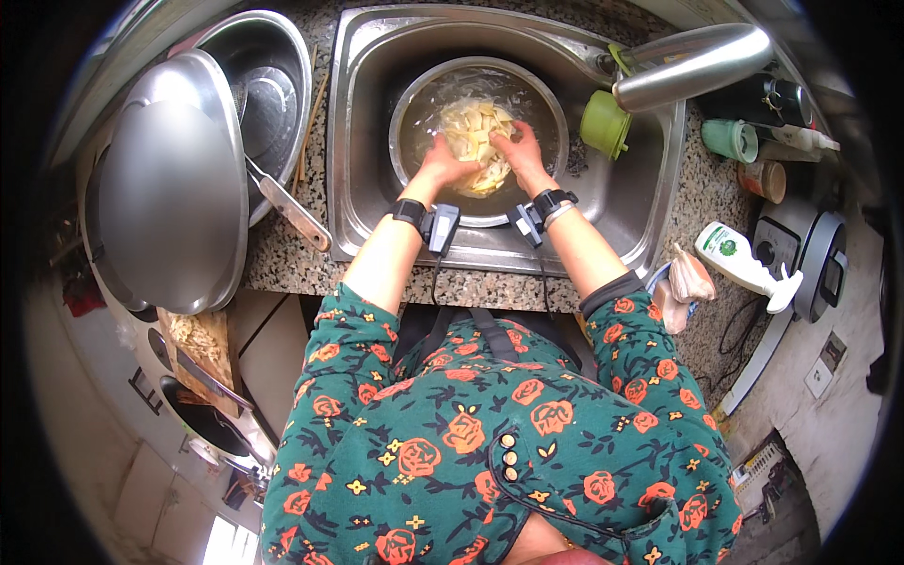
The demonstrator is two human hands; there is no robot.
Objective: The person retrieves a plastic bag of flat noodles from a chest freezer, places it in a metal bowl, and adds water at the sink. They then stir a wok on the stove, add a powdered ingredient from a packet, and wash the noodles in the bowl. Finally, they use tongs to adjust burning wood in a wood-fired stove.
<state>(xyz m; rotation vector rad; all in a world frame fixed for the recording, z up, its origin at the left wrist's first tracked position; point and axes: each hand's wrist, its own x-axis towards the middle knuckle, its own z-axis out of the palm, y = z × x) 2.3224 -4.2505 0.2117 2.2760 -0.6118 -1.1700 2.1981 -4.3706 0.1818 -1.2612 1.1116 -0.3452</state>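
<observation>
A heap of pale yellow sliced food, too unclear to name exactly, lies in water inside a round metal basin. The basin stands in the stainless steel sink. From the left side, my left hand cups the heap, thumb over the slices. My right hand grips the heap from the opposite side, its thumb pointing inward. Both sets of fingers are partly hidden by the slices and water. Each wrist wears a black strap with a small device.
The metal faucet reaches over the sink's right side, above a green plastic strainer cup. A white spray bottle lies on the right counter. At left are a large metal lid, a metal bowl and a wooden-handled utensil.
</observation>
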